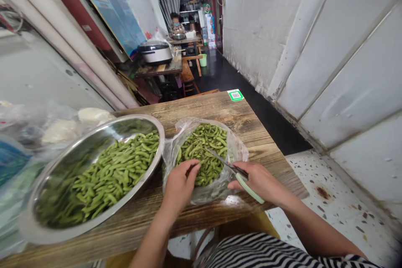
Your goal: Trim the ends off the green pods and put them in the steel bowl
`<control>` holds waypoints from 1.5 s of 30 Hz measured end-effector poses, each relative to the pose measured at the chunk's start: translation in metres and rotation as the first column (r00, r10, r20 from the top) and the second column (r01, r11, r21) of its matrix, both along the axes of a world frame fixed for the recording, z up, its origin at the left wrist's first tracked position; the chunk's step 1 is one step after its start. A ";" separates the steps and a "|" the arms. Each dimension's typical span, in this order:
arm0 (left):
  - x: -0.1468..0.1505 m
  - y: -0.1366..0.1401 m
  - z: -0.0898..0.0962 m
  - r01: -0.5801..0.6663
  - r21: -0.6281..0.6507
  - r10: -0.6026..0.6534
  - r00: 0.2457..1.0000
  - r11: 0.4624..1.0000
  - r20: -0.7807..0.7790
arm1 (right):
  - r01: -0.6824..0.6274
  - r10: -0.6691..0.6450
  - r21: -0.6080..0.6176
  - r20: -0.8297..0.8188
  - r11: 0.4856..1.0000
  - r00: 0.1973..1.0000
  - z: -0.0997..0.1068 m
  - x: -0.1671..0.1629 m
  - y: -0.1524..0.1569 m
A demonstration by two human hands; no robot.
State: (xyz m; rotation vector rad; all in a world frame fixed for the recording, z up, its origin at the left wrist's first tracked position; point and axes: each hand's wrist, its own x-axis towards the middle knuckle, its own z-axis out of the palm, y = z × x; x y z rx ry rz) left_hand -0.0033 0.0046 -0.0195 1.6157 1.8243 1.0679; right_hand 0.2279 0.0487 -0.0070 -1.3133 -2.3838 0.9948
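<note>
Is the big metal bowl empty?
No, the metal bowl holds a heap of green pods, beside the clear plastic bag the left hand reaches into.

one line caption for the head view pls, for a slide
Left hand reaches into a plastic bag of green pods while right hand holds scissors, beside a steel bowl.

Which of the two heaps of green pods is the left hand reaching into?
The heap in the clear plastic bag, where the left hand is, not the one in the steel bowl.
</note>
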 end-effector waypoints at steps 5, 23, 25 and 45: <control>0.009 -0.006 0.005 -0.065 -0.223 0.186 0.794 0.973 0.579 | -0.065 0.066 -0.028 0.021 0.997 0.998 0.012 -0.004 -0.005; 0.022 -0.007 0.004 0.010 -0.234 0.158 0.708 0.972 0.688 | -0.075 0.076 0.026 -0.045 0.997 0.996 0.000 -0.007 -0.009; 0.023 -0.006 0.006 -0.014 -0.211 0.170 0.650 0.977 0.741 | -0.064 0.063 -0.005 -0.082 0.998 0.995 -0.002 -0.006 -0.009; 0.041 -0.006 0.001 -0.207 -0.164 0.249 0.513 0.965 0.822 | -0.224 0.167 -0.203 -0.266 0.953 0.949 0.007 -0.011 -0.017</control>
